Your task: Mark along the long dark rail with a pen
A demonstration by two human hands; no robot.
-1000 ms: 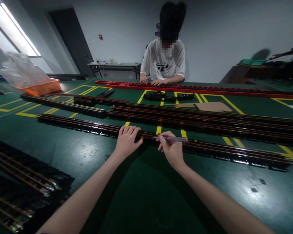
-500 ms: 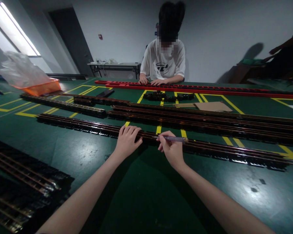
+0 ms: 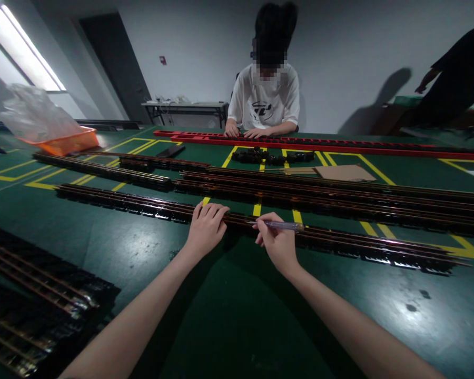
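A long black strip (image 3: 142, 202) with copper-coloured rods along it crosses the green table in front of me. My left hand (image 3: 207, 223) grips the strip near its middle, fingers over the far side and thumb on the near side. Just to the right, my right hand (image 3: 277, 239) is closed around a clear pen (image 3: 280, 225). The pen lies nearly level, its tip pointing left over the strip. Whether the tip touches the strip cannot be made out. Beyond the hands lie more dark rodded strips (image 3: 339, 197), side by side.
More strips (image 3: 35, 279) lie at the near left. An orange basket (image 3: 65, 141) with a plastic bag stands at the far left. Black parts (image 3: 256, 155) and cardboard (image 3: 345, 172) lie farther back. A co-worker (image 3: 263, 100) sits opposite, hands at a red rail (image 3: 339, 147).
The strip under my hands has slid a little to the left. My left thumb has drawn in closer to the fingers. At the far right, another person has come further into view.
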